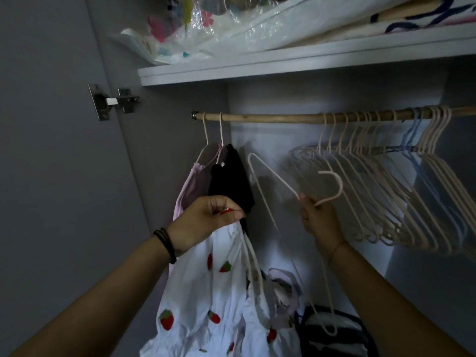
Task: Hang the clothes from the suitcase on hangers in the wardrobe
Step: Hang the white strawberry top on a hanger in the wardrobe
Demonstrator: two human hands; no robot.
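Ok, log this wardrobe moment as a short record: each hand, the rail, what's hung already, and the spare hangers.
left hand: grips the white strawberry-print garment, not yet on a hanger
right hand: holds a pink hanger by its neck, off the rail
rail: wooden rail under the shelf
already hung: pale pink garment and black garment, at the rail's left end
spare: empty hangers bunched on the right, mostly pink, a few blue

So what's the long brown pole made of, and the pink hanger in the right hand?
The long brown pole looks like bare wood: matte, knotty, uneven. The pale pink hanger in the right hand seems coated wire: thin, bent, dull; not certain.
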